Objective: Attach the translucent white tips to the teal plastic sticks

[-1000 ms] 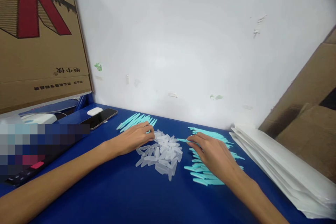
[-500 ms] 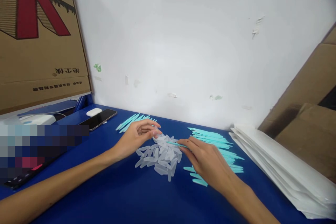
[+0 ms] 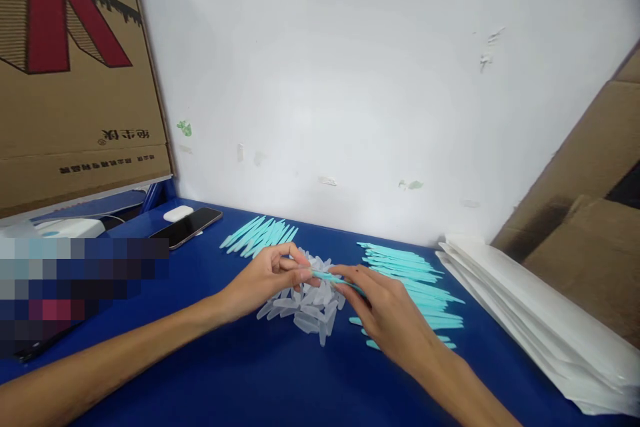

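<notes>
My right hand (image 3: 383, 303) pinches a slim teal stick (image 3: 325, 276), shaped like an eyebrow razor, held nearly level and pointing left. My left hand (image 3: 273, 273) closes its thumb and fingertips round the stick's left end. A translucent plastic cap was in these fingers; they now hide most of it, and how far it covers the stick I cannot tell. Below both hands lies a loose pile of frosted translucent caps (image 3: 310, 317). Many more teal sticks (image 3: 400, 263) lie beside and beyond my right hand. A smaller group of teal sticks (image 3: 260, 233) lies behind my left hand.
A phone (image 3: 193, 227) and a white case (image 3: 179, 213) lie at the back left of the blue table (image 3: 240, 373). White flat sheets or bags (image 3: 530, 320) are stacked at the right. Cardboard (image 3: 575, 233) stands beyond them, and a large carton (image 3: 85, 100) at the left. A white wall (image 3: 350, 80) closes the back.
My hands have come together over the pile. The cap in my left fingers has met the left end of the teal stick in my right hand.
</notes>
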`<state>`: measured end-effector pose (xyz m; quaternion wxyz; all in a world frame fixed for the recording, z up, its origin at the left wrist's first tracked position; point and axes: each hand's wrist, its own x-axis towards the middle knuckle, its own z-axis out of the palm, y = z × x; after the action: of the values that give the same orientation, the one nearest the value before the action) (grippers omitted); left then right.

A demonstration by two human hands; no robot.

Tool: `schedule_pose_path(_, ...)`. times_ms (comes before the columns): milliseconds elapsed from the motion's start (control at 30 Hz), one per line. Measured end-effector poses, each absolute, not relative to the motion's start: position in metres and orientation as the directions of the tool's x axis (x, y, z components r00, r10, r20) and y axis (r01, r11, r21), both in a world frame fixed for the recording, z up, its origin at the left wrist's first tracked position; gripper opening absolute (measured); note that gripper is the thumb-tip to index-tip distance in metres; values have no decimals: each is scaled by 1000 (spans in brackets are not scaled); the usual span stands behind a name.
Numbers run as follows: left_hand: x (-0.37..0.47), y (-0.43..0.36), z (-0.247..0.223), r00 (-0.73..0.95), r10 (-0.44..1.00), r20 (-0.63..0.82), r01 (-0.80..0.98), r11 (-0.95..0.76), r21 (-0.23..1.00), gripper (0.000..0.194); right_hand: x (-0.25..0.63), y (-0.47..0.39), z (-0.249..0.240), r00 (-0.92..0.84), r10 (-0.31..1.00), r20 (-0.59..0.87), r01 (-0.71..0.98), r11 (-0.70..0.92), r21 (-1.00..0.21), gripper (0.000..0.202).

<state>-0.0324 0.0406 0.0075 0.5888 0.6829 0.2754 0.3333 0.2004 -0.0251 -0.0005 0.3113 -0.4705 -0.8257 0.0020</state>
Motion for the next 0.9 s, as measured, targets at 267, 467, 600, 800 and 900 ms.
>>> schedule_pose_path(267, -34, 35, 9, 627, 756, 185, 14, -248, 969, 21, 191, -33, 3, -299, 841, 450, 666, 522, -533, 30)
schedule_pose_path(467, -34, 25, 14, 674, 673, 305, 253, -599, 760, 21, 191, -34, 2, -390, 789, 475, 725, 581, -370, 34)
schedule_pose_path(600, -35, 27, 14, 697, 574, 429, 333, -790, 515, 29, 195, -29, 5, -426, 720, 548, 807, 577, -130, 39)
schedule_pose_path(800, -61, 73, 16, 409, 811, 418, 790, -544, 282, 32, 213, -19, 14, -308, 641, 703, 927, 370, 69, 44)
schedule_pose_path(900, -74, 94, 13, 306, 857, 415, 926, -369, 80, 30, 218, -17, 13, -282, 677, 680, 936, 351, 38, 43)
